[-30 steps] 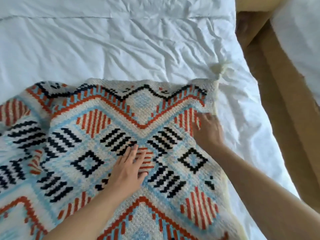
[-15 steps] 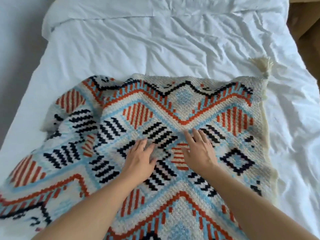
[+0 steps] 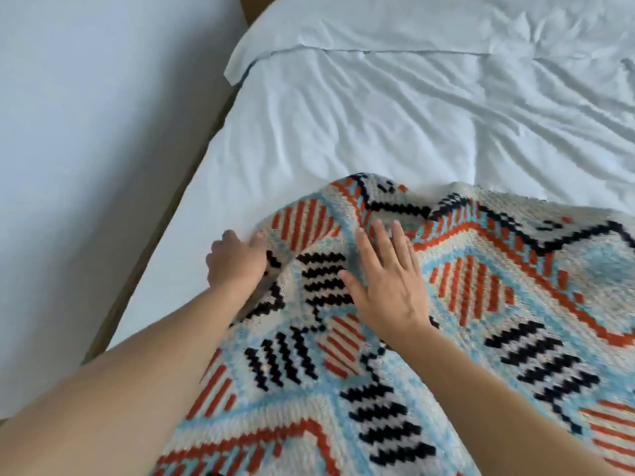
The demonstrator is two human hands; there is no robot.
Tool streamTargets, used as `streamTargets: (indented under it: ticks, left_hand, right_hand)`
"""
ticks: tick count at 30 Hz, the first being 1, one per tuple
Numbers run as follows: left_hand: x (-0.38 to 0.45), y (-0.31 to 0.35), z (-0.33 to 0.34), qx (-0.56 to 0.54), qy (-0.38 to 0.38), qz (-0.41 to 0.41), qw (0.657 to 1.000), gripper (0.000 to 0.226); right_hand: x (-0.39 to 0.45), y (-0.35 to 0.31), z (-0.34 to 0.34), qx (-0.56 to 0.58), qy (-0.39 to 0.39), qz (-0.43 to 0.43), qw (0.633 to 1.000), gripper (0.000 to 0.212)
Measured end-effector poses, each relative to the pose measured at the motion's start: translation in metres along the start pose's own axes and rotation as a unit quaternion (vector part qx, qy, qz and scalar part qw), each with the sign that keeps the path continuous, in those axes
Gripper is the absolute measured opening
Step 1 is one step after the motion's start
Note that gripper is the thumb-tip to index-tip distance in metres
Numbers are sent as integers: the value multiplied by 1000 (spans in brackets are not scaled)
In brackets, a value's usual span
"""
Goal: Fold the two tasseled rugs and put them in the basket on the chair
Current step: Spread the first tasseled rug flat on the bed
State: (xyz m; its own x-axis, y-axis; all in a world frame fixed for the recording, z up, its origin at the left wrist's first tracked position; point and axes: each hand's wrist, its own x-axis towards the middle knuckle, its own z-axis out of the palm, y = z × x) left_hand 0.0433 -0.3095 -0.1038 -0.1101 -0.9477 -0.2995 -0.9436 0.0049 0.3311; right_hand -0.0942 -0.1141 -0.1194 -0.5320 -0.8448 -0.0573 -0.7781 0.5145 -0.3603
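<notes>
A patterned rug in cream, light blue, orange and black lies spread on the white bed. Its far-left corner is rumpled and raised into a fold. My left hand is at that corner, fingers curled into the rug's bunched edge. My right hand lies flat on the rug just right of the fold, fingers straight and spread. No tassels, second rug, basket or chair are in view.
The bed's left edge runs diagonally beside a narrow brown strip and a pale surface on the left. A folded-back white sheet lies across the head of the bed.
Both hands slid left across the rug from its middle to its far-left corner. The left hand went from flat to gripping the bunched edge. The view swung left.
</notes>
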Motion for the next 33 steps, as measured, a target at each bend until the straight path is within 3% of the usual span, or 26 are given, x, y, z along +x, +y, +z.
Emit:
streamTargets:
  ticks: [1, 3, 6, 7, 8, 9, 11, 12, 13, 16, 19, 25, 28, 31, 33]
  left_hand:
    - [15, -5, -3, -18, -66, -59, 996, 74]
    - [32, -9, -8, -29, -184, -91, 978, 76]
    - [56, -1, -24, -14, -283, -45, 958, 45]
    - [66, 7, -35, -24, -255, -18, 966, 39]
    - [77, 16, -49, -52, -180, 20, 982, 36]
    - [89, 25, -64, -89, -63, 61, 992, 37]
    - [98, 35, -93, -146, 171, 144, 964, 36]
    - [96, 37, -100, -131, 221, 177, 950, 35]
    - [95, 33, -99, -108, 217, 192, 951, 35]
    - [93, -2, -70, -86, 41, 93, 991, 52]
    - [92, -43, -50, -54, -166, 16, 985, 76]
    - [77, -65, -48, -142, -235, 9, 962, 87]
    - [68, -79, -58, -118, -345, 12, 931, 103]
    - [67, -94, -66, -122, -400, -23, 908, 67]
    - [72, -101, -65, -176, -412, -70, 892, 59]
  right_hand:
    - [7, -5, 3, -3, 7, 6, 1000, 74]
    - [18, -13, 8, -11, 1, 22, 1000, 73]
    - [28, -26, 11, -28, -3, 34, 999, 71]
    - [30, -32, 9, -26, -6, 40, 999, 69]
    - [33, -36, 7, -16, 2, 49, 999, 65]
    - [35, -41, 5, -3, 26, 55, 998, 62]
    - [41, -54, -3, 22, 95, 61, 993, 55]
    - [44, -60, -6, 35, 117, 71, 990, 54]
    - [47, -66, -10, 48, 116, 86, 988, 55]
    - [56, -81, -13, 69, 49, 117, 989, 64]
    - [76, -80, -10, 59, 5, 111, 992, 68]
    - [174, -74, 1, 15, -65, 111, 992, 66]
    - [210, -75, 0, 25, -106, 179, 978, 69]
    - [221, -90, -5, 251, -97, 248, 931, 49]
    - [228, -99, -6, 377, -134, 267, 877, 56]
